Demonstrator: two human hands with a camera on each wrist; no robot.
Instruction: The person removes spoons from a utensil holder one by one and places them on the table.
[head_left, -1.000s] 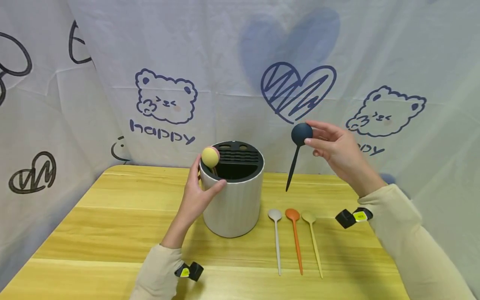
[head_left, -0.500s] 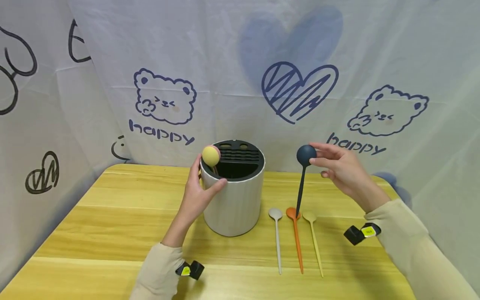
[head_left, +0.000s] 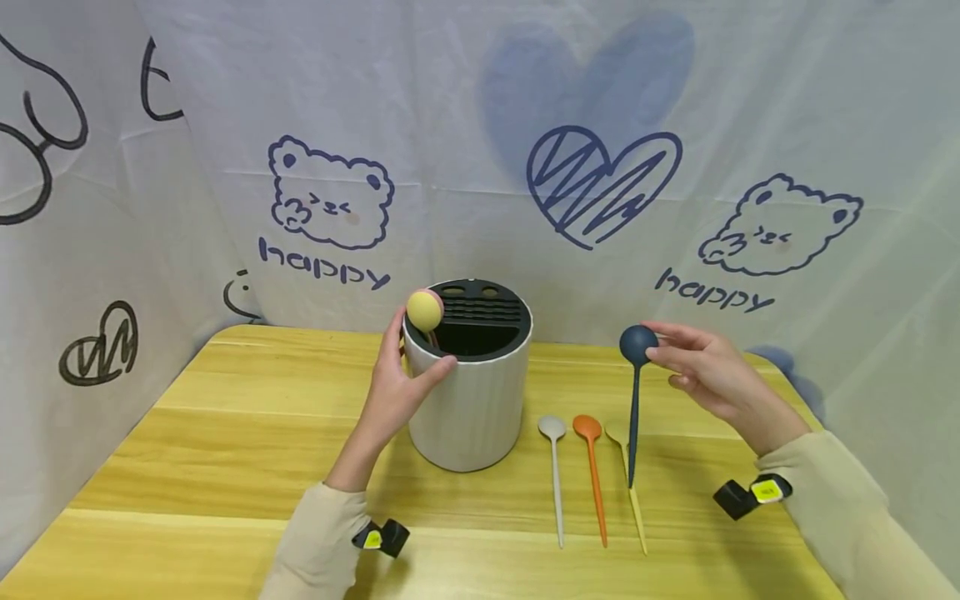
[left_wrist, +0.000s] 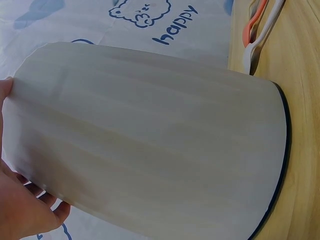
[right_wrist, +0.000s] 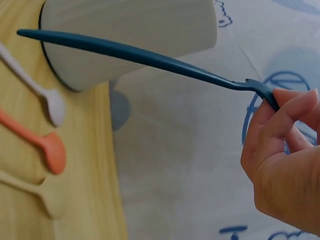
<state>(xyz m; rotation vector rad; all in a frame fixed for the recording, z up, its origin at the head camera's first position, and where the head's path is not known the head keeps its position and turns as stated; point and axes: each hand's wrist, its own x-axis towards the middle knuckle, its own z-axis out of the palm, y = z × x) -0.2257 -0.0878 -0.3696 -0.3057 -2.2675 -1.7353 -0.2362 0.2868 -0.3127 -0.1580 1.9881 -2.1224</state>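
Pinching a dark blue spoon (right_wrist: 145, 57) by the edge of its bowl with the right hand (head_left: 705, 367), leaving only a sliver of space between thumb and fingers and gripping nothing else there. Suspending the spoon above the right part of the counter (head_left: 240, 467), well apart from the white utensil holder (head_left: 467, 417), and pointing its long tapered handle downward. In the head view, showing that handle in front of the rightmost of three spoons lying side by side: white spoon (right_wrist: 52, 102), orange spoon (right_wrist: 47, 146) and pale yellow spoon (right_wrist: 47, 195); leaving the gap between handle tip and pale yellow spoon hard to judge. Meanwhile curling the fingers of the left hand (head_left: 405, 396) round the holder's upper wall, spreading them wide and resting the thumb near the rim of the black slotted lid (head_left: 480, 312), just beside a yellow rounded head (head_left: 424, 311) poking up there. Probably handling as light and stiff, judging by the slim, smooth form, and hardly risking breakage. Possibly slipping or swinging at so small a pinch, hanging all its length below the fingers. For steadier control, calling for a hold at the neck, opposing thumb and fingers across it.
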